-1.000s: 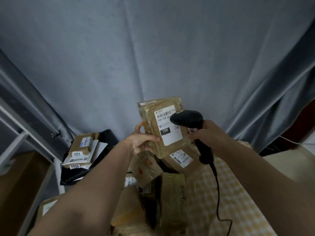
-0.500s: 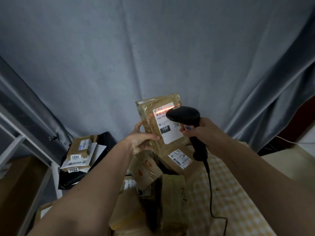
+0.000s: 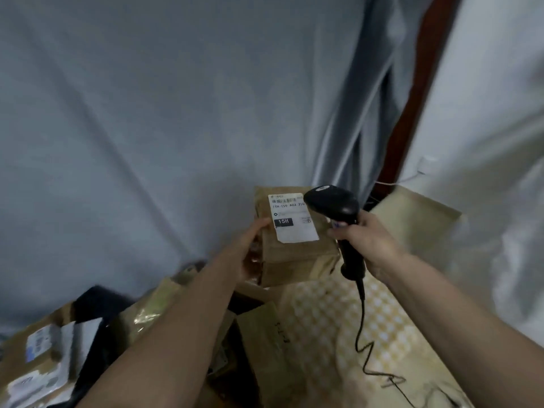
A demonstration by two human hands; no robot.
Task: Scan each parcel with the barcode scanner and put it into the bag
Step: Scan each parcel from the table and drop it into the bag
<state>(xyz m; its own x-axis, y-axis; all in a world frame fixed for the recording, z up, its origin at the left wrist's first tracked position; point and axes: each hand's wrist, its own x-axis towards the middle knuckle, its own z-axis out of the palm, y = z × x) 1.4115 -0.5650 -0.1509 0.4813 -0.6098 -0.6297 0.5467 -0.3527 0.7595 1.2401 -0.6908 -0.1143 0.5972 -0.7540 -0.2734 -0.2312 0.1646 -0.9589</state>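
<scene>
The left hand (image 3: 250, 254) has its fingers wrapped around the left edge of a brown parcel (image 3: 294, 254), thumb up near the top corner of the white shipping label (image 3: 293, 217), so it's got a proper grip and is holding the thing up in the air with the label facing the camera. "15H" on a black block reads fine, and there's a barcode strip along the label's top edge.

The right hand (image 3: 365, 240) is curled tight around the handle of the black barcode scanner (image 3: 338, 213), with the scanner's head sitting just beside the parcel's upper right corner, right by the label. It's hard to tell if the head actually touches the parcel or just overlaps it in this view. A black cable (image 3: 363, 334) drops from the bottom of the handle and kinks across a yellow-and-white checked cloth (image 3: 338, 334) below.

Under the left forearm there's a heap of more brown parcels (image 3: 265, 337), a few with labels. Down in the bottom left corner something dark and black (image 3: 97, 301) sits with labelled packages (image 3: 44, 348) on it, but that whole part is really blurry. Behind everything hangs a grey curtain (image 3: 147, 113), with a dark reddish strip (image 3: 418, 92) to the right of it.
</scene>
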